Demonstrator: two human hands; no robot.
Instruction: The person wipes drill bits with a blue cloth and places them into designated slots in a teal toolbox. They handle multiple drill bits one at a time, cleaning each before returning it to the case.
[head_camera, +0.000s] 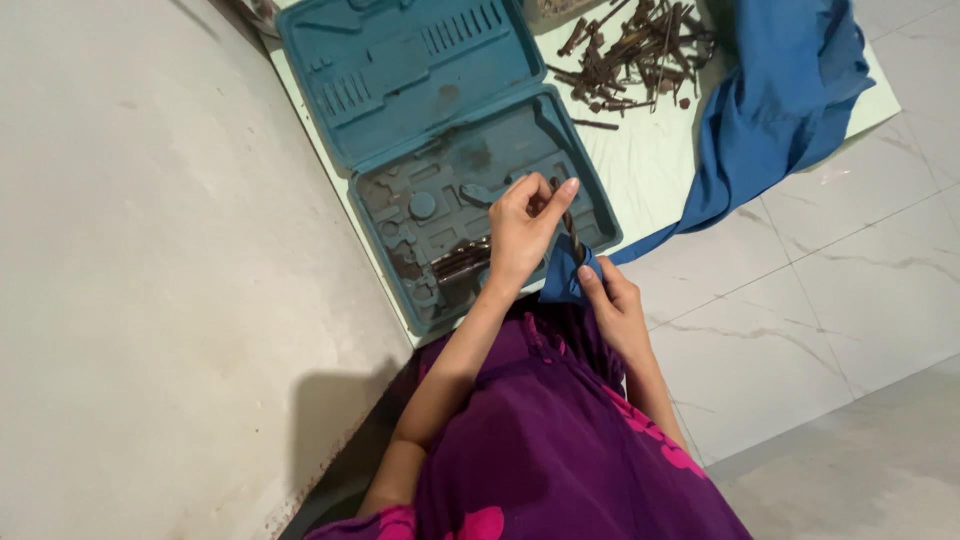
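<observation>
Here the left hand (522, 232) pinches the upper end of a dark twisted drill bit (570, 232), fingers closed on it, while the right hand (612, 298) is clamped on a bunched end of the blue cloth (770, 110) wrapped about the bit's lower end. The bit stands nearly upright in the view, its long axis running from the right hand below up to the left fingertips above; both hands touch it, one at each end. It is held just over the near right corner of the open teal tool case (400, 120), whose moulded tray holds a few more dark bits (462, 262) close to the left wrist. Beyond the case a heap of rusty bits and nails (640, 55) lies on a pale green sheet (640, 170), well apart from the hands, with the rest of the cloth trailing beside it. The sheet rests on a marble-tiled floor (800, 300); a plain wall (150, 250) fills the left
</observation>
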